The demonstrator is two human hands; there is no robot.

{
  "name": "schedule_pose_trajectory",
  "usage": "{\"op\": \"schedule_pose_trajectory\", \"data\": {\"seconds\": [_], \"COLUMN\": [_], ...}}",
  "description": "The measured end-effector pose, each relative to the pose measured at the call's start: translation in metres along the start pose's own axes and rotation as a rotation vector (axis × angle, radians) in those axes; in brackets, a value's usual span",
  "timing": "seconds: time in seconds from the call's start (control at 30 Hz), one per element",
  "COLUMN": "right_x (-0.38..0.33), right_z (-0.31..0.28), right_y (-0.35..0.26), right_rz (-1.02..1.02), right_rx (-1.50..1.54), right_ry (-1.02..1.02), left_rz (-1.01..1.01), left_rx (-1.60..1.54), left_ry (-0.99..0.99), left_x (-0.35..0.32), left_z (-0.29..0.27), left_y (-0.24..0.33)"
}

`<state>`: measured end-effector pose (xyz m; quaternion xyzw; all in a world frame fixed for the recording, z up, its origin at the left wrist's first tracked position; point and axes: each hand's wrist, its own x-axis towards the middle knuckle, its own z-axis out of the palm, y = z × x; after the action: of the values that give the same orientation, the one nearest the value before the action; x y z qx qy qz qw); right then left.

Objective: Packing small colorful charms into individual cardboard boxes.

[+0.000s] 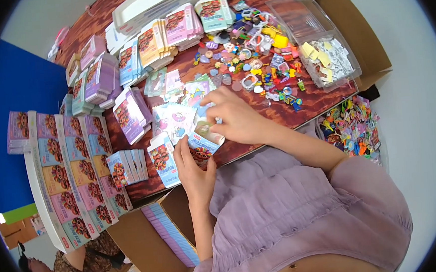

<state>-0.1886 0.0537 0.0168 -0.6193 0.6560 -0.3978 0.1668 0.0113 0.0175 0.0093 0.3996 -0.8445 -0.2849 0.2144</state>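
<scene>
The workpiece is a blue folding carton (pixel 203 143) with white areas and a printed cartoon figure with orange-red hair. It is located to the right of, and nearer the wearer than, the purple carton stack (pixel 129 116), which serves as the reference position. The long axis of the workpiece runs obliquely: the end with the printed heading points away from the wearer and to the right, toward the right hand (pixel 234 115). A pale flap shows at this end.

The left hand (pixel 195 172) grips the workpiece between thumb and fingers, covering part of the printed face. The right hand has its fingers bent over the heading end, beside a pale translucent item; whether it grips this item cannot be determined.

Relative to the purple carton stack, components are arranged as follows:
- Right, just beside: pastel printed sachets (pixel 173 120), bordering the far side of the workpiece.
- Wearer's side, to the right: a second blue carton (pixel 163 161), close to the left fingers.
- Wearer's side: a row of small blue boxes (pixel 124 169).
- Right and farther away: mixed plastic trinkets (pixel 256 62).
- Far right: a clear plastic tray (pixel 352 71) containing white and yellow packets.
- Left: a display of multicoloured boxes (pixel 84 170).
</scene>
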Motion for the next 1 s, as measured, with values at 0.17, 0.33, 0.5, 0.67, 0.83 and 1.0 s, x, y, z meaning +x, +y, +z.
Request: {"op": "schedule_pose_trajectory", "data": {"seconds": [0.17,0.33,0.5,0.67,0.83,1.0], "right_x": [-0.01,-0.013,-0.025,-0.025,-0.011,-0.005], "right_z": [0.012,-0.034,-0.048,-0.058,-0.069,-0.055], "right_y": [-0.009,0.031,0.093,0.109,0.103,0.109], "right_rz": [-0.191,0.073,0.002,0.183,0.586,0.353], "right_rx": [-0.299,0.063,-0.642,-0.316,0.332,0.074], "right_ry": [-0.056,-0.008,0.2,0.364,0.297,0.157], "left_rz": [-0.032,-0.011,-0.051,-0.007,-0.045,-0.06], "left_rx": [-0.088,-0.088,-0.159,-0.126,-0.121,-0.16], "left_ry": [-0.027,-0.017,-0.039,-0.042,-0.05,-0.053], "left_x": [0.005,0.005,0.009,0.011,0.008,0.006], "left_z": [0.011,0.01,0.01,0.014,0.012,0.013], "left_y": [-0.001,-0.006,-0.004,-0.004,-0.002,-0.006]}}
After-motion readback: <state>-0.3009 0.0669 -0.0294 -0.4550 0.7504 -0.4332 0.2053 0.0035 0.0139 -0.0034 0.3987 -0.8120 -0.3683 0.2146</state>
